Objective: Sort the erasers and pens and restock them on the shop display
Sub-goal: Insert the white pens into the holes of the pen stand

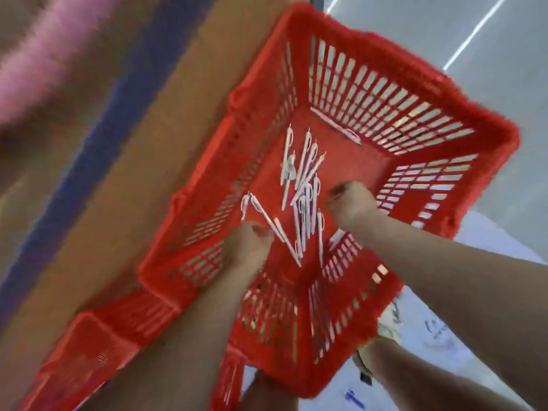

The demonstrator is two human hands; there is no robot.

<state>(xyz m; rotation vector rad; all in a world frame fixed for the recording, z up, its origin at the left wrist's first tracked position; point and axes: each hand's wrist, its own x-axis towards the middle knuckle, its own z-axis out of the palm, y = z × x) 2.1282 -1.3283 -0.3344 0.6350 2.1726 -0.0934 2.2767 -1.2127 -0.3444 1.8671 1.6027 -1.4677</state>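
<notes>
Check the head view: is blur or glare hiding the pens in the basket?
Head view: motion blur smears the left side into streaks; the pens in the red basket are soft-edged but distinguishable; glare streaks on the floor, top right, miss them.

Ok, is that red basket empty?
No, white pens lie scattered on the floor of the red basket, between the left hand and the right hand.
</notes>
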